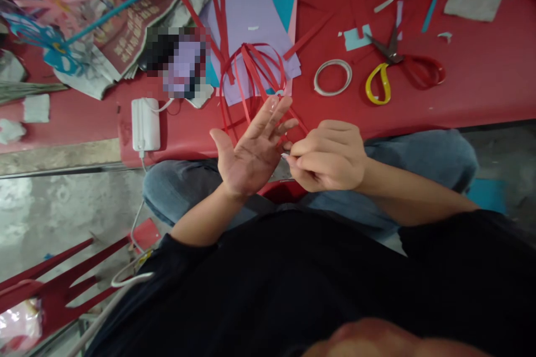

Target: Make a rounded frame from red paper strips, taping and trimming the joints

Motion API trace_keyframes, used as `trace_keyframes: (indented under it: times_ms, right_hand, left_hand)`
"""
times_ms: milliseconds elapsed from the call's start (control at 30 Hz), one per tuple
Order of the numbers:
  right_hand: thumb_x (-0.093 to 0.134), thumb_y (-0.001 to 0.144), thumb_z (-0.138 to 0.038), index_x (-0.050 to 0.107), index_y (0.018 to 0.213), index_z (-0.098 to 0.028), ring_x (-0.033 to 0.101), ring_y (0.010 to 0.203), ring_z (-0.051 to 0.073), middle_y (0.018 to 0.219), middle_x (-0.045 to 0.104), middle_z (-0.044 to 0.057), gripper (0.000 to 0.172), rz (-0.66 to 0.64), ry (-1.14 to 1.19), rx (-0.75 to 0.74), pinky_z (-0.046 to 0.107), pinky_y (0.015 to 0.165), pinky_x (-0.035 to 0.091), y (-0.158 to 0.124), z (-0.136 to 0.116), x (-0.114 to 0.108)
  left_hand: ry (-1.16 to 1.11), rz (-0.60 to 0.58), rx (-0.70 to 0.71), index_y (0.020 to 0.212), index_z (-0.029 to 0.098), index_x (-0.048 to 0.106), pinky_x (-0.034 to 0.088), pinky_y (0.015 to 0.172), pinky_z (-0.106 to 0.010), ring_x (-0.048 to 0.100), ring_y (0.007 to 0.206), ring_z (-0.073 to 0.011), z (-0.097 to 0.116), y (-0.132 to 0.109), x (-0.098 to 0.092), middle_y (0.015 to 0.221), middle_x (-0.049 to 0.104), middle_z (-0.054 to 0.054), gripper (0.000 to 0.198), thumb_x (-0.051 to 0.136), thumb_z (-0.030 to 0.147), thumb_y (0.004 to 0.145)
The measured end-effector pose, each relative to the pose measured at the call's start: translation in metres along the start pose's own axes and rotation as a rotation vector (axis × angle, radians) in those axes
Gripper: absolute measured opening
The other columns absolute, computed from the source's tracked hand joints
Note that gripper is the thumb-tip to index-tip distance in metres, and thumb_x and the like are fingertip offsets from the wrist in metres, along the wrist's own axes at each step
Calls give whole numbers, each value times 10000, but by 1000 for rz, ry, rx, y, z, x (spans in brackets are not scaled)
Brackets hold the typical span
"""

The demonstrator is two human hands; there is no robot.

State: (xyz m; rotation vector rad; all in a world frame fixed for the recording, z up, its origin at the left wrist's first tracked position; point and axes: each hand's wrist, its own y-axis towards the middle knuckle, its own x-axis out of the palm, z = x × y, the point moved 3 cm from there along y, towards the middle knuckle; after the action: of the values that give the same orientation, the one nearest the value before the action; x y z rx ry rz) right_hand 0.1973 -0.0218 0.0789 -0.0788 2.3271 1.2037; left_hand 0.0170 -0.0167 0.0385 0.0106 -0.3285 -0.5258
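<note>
My left hand (250,148) is held palm up over my lap, fingers stretched and spread. My right hand (329,155) is curled next to it, its fingertips pinched on something small and pale at the left hand's little-finger side; I cannot make out what it is. Just beyond the fingers, a bunch of looped red paper strips (251,75) lies on the red mat (481,83), partly over a lilac paper sheet (251,19).
Scissors with one yellow and one red handle (396,64) and a white tape ring (333,77) lie right of the strips. A white power bank with cable (145,124) sits at left. Newspapers (125,22), paper flowers on sticks (54,17) and paper scraps lie around. Red cut paper (58,284) lies at lower left.
</note>
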Motion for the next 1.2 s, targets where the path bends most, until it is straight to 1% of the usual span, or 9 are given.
trace_keyframes:
  times_ms: [67,100,233,333,467,633,800,967,1200]
  right_hand:
    - [774,957,-200,600,1001,-302,634,607,119,837,776,-80,206,76,25,-298,327,556,424,4,-3,0]
    - [765,957,-165,616,1038,-287,652,629,122,864,781,-59,209,87,37,-356,319,564,434,5,-3,0]
    - [747,994,-151,642,1098,-246,688,685,127,902,791,-19,175,32,66,-338,304,602,461,9,-2,2]
    - [729,987,-126,644,1083,-254,682,695,130,893,778,-25,181,25,54,-325,295,626,499,8,-3,2]
    - [732,939,-66,635,1077,-277,688,718,137,915,781,-19,270,-7,83,-212,293,671,568,7,1,3]
    - [780,1006,-224,640,1102,-261,739,776,158,907,768,-17,173,-59,219,-146,321,742,627,9,3,5]
    - [716,954,-97,605,1067,-277,698,756,160,867,715,-30,240,-63,313,-65,316,707,589,8,3,9]
    - [716,945,-114,597,1099,-311,721,811,197,931,719,-4,277,-103,335,33,364,720,601,7,4,11]
    - [797,974,-265,672,1196,-308,780,921,243,1015,794,42,258,-93,276,-28,398,764,646,14,1,6]
  left_hand:
    - [-8,55,-4,1793,359,367,494,1362,-628,432,1756,-388,5,2,-6,1937,331,-64,1047,25,959,1006]
    - [-37,96,7,1767,341,425,492,1367,-619,422,1762,-391,8,3,-8,1926,356,-69,1068,35,971,999]
    - [-179,320,36,1583,319,662,568,1298,-524,484,1723,-378,22,5,-13,1856,492,-70,1140,80,1050,930]
    - [-226,406,64,1500,339,740,607,1209,-453,590,1620,-335,32,4,-13,1802,567,-37,1126,67,1043,935]
    - [-276,386,83,1471,325,777,614,1119,-388,665,1488,-278,34,3,-12,1759,602,-32,1076,46,964,1006]
    - [-242,357,76,1484,325,738,604,1185,-485,597,1599,-361,26,5,-17,1778,568,-89,1081,95,1020,961]
    - [-256,365,58,1495,335,720,625,1202,-503,594,1618,-365,22,6,-21,1785,577,-88,1065,128,1033,951]
    - [-264,345,48,1497,308,719,594,1263,-580,559,1661,-398,21,6,-19,1778,580,-106,1069,134,1025,961]
    - [-278,352,39,1481,306,730,599,1286,-573,534,1692,-387,23,6,-19,1770,599,-88,1043,133,1001,983]
